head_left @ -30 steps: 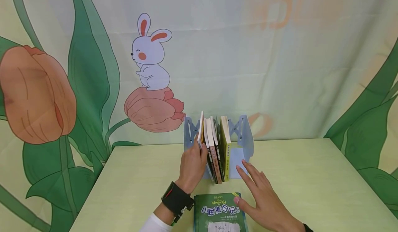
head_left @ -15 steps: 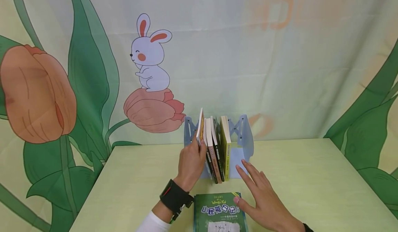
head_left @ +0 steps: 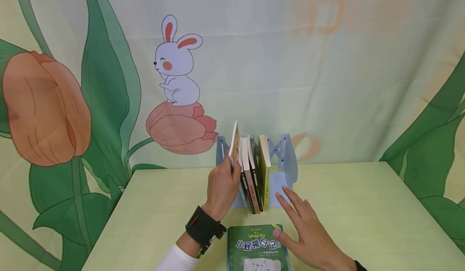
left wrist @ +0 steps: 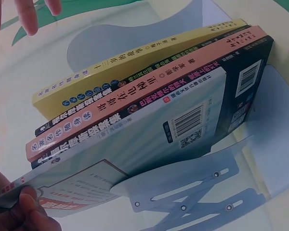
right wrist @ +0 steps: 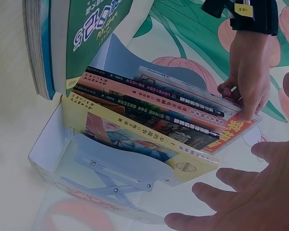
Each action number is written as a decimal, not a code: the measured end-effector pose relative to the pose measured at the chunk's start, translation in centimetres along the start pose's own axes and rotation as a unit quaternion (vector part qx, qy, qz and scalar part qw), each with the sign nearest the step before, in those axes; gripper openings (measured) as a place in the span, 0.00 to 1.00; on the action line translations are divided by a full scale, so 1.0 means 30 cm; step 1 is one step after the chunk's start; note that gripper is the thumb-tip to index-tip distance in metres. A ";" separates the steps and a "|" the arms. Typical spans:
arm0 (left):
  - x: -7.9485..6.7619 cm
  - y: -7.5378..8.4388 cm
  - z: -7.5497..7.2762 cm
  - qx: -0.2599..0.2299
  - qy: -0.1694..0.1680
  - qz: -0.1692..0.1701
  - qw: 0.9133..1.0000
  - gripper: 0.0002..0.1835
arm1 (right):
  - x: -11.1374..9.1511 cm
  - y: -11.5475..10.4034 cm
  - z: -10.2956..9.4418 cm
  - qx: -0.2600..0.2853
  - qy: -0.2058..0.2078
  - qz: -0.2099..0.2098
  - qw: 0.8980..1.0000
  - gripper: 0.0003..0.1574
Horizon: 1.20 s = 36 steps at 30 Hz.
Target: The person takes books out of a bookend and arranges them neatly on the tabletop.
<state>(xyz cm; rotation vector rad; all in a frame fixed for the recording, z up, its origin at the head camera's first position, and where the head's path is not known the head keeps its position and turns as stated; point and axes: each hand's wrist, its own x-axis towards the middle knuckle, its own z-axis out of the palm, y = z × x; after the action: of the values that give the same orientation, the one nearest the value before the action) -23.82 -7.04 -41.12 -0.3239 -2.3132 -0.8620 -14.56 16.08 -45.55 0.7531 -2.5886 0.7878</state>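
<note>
My left hand (head_left: 222,188) pinches a thin, pale-covered book (left wrist: 197,113) between thumb and fingers at its upper end. That book stands at the left end of a row and sticks up above the others. Beside it lean several books with black spines and one with a pink spine (left wrist: 149,89). A yellow book (head_left: 267,186) ends the row on the right. All stand in a blue expandable bookend (head_left: 289,160). My right hand (head_left: 308,232), fingers spread and holding nothing, is in front of the bookend's right side, by the corner of a green book (head_left: 254,242).
The green book lies flat near the front edge of view; the right wrist view shows more books under it. Pale green cloth covers the table (head_left: 163,210). Behind the table hangs a printed backdrop (head_left: 254,69) with a rabbit and tulips.
The thin book has been drawn upward out of line with the row, its top now higher. My left hand has shifted slightly up with it. The right hand has stayed in place.
</note>
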 end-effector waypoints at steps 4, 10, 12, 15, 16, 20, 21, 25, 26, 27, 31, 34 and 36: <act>0.005 0.003 -0.006 0.000 0.005 0.003 1.000 0.22 | 0.003 0.003 0.000 0.000 0.000 -0.001 1.000 0.51; 0.020 0.014 -0.023 0.003 0.017 0.014 1.000 0.22 | 0.003 0.005 0.000 0.001 -0.011 0.002 1.000 0.52; 0.023 0.016 -0.027 0.002 0.019 0.015 1.000 0.21 | 0.003 0.005 -0.001 0.002 -0.016 0.005 1.000 0.52; 0.025 0.017 -0.032 0.002 0.022 0.014 1.000 0.21 | 0.002 0.005 -0.002 0.003 -0.018 0.007 1.000 0.52; 0.026 0.018 -0.033 0.001 0.023 0.015 1.000 0.22 | 0.002 0.004 -0.001 0.003 -0.017 0.007 1.000 0.52; 0.029 0.022 -0.041 0.002 0.026 0.015 1.000 0.22 | 0.004 0.002 0.000 0.005 -0.010 0.006 1.000 0.51; 0.031 0.023 -0.043 0.002 0.027 0.016 1.000 0.22 | 0.004 0.001 0.000 0.006 -0.008 0.006 1.000 0.51; 0.040 0.027 -0.051 0.004 0.031 0.019 0.999 0.22 | 0.006 -0.001 -0.002 0.006 -0.007 0.005 1.000 0.51; 0.042 0.028 -0.053 0.005 0.032 0.020 0.999 0.22 | 0.007 -0.001 -0.003 0.007 -0.007 0.005 1.000 0.51; 0.044 0.029 -0.055 0.004 0.034 0.020 0.999 0.21 | 0.008 -0.002 -0.003 0.007 -0.007 0.005 1.000 0.51; 0.050 0.031 -0.059 0.002 0.039 0.023 0.999 0.20 | 0.010 -0.003 -0.004 0.006 -0.009 0.004 1.000 0.52; 0.054 0.033 -0.061 0.003 0.042 0.025 0.999 0.19 | 0.011 -0.005 -0.007 0.006 -0.016 0.006 1.000 0.52; 0.058 0.035 -0.064 0.005 0.045 0.028 0.999 0.16 | 0.012 -0.007 -0.010 0.007 -0.022 0.010 1.000 0.52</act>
<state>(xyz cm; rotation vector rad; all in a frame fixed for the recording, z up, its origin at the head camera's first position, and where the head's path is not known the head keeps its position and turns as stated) -23.76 -7.50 -38.36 -0.3367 -2.2145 -0.8208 -14.69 15.97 -45.08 0.7580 -2.6362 0.8048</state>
